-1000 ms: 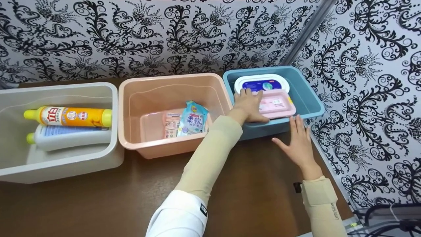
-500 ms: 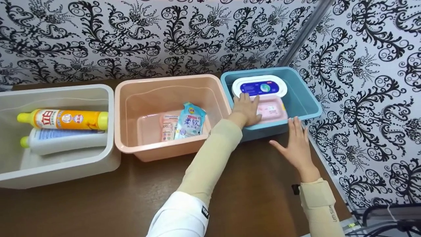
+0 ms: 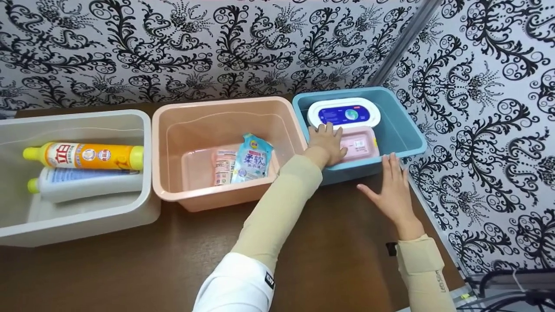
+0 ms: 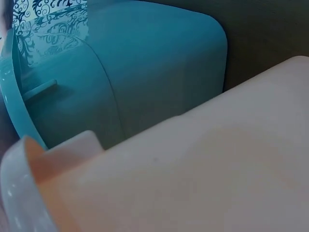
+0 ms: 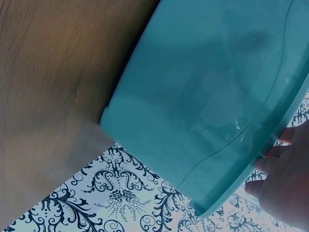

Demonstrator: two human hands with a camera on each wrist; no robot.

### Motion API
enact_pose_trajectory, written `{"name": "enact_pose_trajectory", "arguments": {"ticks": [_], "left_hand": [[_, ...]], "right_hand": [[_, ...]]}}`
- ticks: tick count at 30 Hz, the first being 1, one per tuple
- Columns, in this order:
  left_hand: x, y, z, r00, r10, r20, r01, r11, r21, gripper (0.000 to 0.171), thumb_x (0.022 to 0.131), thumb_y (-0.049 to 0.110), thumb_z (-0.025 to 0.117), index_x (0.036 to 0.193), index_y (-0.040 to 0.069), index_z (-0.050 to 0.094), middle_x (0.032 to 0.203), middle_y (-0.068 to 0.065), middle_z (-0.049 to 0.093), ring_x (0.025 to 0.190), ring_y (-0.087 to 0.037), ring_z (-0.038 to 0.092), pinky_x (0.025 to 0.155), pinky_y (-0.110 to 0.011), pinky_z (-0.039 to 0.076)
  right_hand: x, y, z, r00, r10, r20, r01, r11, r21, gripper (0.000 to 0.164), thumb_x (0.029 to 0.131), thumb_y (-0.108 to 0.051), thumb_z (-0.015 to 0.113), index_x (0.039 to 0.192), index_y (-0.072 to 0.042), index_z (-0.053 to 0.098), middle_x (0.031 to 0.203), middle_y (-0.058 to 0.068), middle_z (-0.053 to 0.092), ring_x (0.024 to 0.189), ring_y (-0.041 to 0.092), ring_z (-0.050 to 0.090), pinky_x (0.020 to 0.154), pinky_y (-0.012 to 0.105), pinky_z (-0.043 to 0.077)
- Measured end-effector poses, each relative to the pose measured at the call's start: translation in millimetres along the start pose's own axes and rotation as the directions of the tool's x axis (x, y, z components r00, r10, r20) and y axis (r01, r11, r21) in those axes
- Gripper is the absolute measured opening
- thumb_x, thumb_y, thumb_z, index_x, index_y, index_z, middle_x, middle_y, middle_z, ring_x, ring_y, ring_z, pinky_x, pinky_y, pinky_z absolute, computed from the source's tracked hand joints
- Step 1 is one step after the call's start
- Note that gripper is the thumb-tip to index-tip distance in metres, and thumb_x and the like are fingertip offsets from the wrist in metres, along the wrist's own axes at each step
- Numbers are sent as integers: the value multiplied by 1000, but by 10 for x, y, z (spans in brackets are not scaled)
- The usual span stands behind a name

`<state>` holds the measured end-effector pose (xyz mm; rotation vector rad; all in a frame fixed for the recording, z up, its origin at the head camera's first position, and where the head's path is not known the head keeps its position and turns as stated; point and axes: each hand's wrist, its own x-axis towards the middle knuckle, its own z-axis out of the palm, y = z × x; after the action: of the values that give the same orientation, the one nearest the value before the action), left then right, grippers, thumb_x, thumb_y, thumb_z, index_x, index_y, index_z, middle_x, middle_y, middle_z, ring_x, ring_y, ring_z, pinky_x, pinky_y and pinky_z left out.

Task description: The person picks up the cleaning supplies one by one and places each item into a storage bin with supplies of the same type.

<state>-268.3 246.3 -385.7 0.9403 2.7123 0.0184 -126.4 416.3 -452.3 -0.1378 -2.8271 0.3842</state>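
In the head view a pink rectangular pack [image 3: 364, 141] lies in the blue bin [image 3: 418, 147], in front of a white oval container [image 3: 314, 115] with a dark blue label. My left hand [image 3: 324, 143] reaches over the bin's front left corner, fingers spread over the pink pack's left end. My right hand [image 3: 394, 195] has straight fingers and a spread thumb, its fingertips right at the bin's front rim. The right wrist view shows those fingers [image 5: 270, 164] along the rim. The left hand is out of sight in its wrist view.
A peach bin [image 3: 217, 190] stands left of the blue one, holding a blue pouch [image 3: 253, 160] and a pink packet [image 3: 223, 167]. Farther left, a grey bin [image 3: 108, 212] holds an orange bottle [image 3: 95, 156] and a white bottle [image 3: 93, 184]. Patterned walls [image 3: 260, 43] rise behind and right.
The pink pack has settled lower and left in the blue bin, uncovering more of the white container. My left hand has shifted slightly down and its thumb has drawn in. The right hand stays at the rim.
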Motion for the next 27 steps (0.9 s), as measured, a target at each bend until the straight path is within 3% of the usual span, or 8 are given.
{"name": "enact_pose_trajectory", "arguments": {"ticks": [4,8,18,27], "left_hand": [[16,1,0,1000,-8,-4,8,997,78,65,96,56,19,152,25,9,159,-4,12,146,-24,12,116,-53,12],[43,-22,22,1000,-10,-12,11,995,101,68,95,60,17,152,24,10,159,-3,12,147,-24,10,116,-55,8],[85,-206,24,996,-8,-89,10,1000,22,73,92,66,19,152,24,13,159,-7,13,146,-28,9,115,-58,7],[24,-421,13,989,-10,-147,-5,994,-106,76,91,67,23,152,21,13,159,-12,8,146,-33,5,115,-58,6]], "right_hand": [[27,17,-7,1000,0,6,0,1000,3,99,77,-42,71,146,6,19,152,30,13,142,43,9,115,57,2],[49,41,-2,1000,-5,9,5,1000,9,99,78,-43,71,146,6,19,152,30,14,142,44,10,115,58,3],[184,127,-24,999,-7,44,6,1000,19,96,81,-46,67,146,5,19,153,29,12,142,43,10,114,60,-1],[260,92,-133,991,83,107,-87,995,38,86,90,-50,53,146,6,18,152,31,7,141,47,2,111,63,-5]]}}
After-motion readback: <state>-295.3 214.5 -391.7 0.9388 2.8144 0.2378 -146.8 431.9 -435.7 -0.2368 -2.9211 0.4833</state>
